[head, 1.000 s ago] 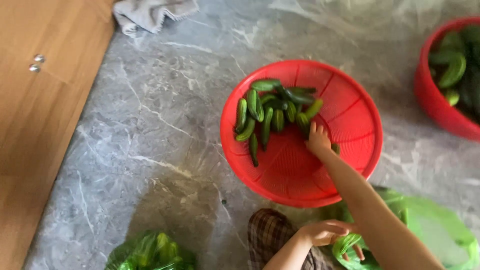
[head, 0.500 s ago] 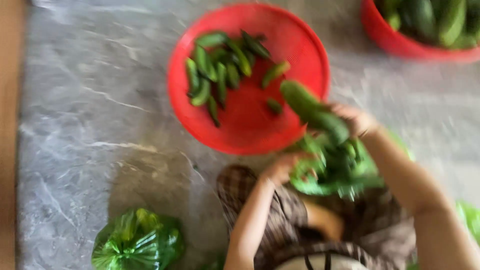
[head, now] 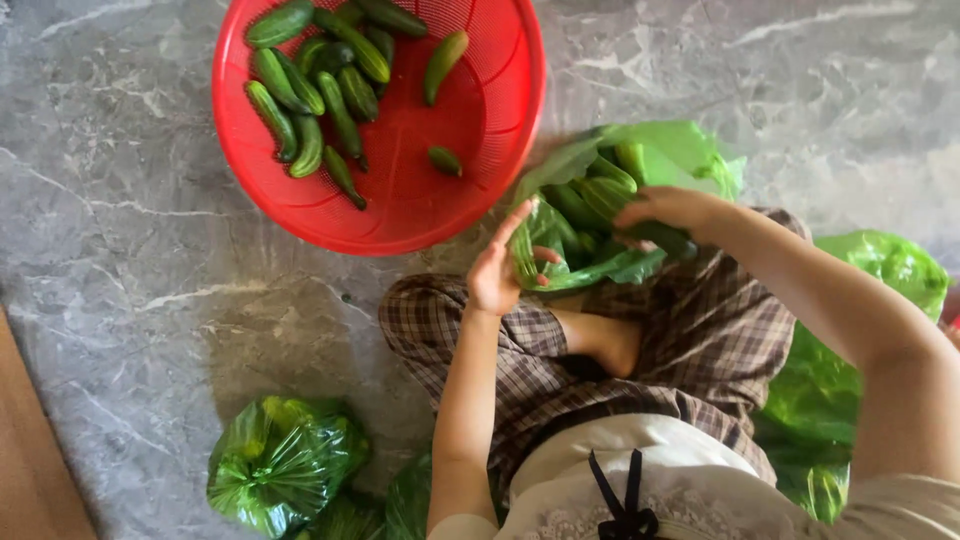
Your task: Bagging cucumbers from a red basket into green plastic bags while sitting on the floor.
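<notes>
Moved since half a second ago: right hand down from above the bag, where it held a cucumber up in the air, now deep in the mouth of the open green plastic bag, fingers curled over a dark cucumber. Grasp looks closed on it, though partly hidden by the hand itself. Left hand at the bag's near edge, fingers pinching the thin plastic and holding the mouth open.

Sits on the lap, that bag, over checked trousers, just beside the rim of the red basket and touching or nearly touching it. Translucent bright green, crumpled, several cucumbers showing through, smooth and mid to dark green. Held cucumber lies nearly level, long axis left to right across the picture, slightly tilted down toward the right, one end hidden under the fingers.

Red basket on the grey marble floor, a pile of small cucumbers in its upper left part, mostly pointing diagonally, and two loose ones lying apart toward its middle. Knotted green bag on the floor lower left, another green bag at the right.

Also changed: view sharp now, blurred before, and basket shifted up toward the top of the frame.
</notes>
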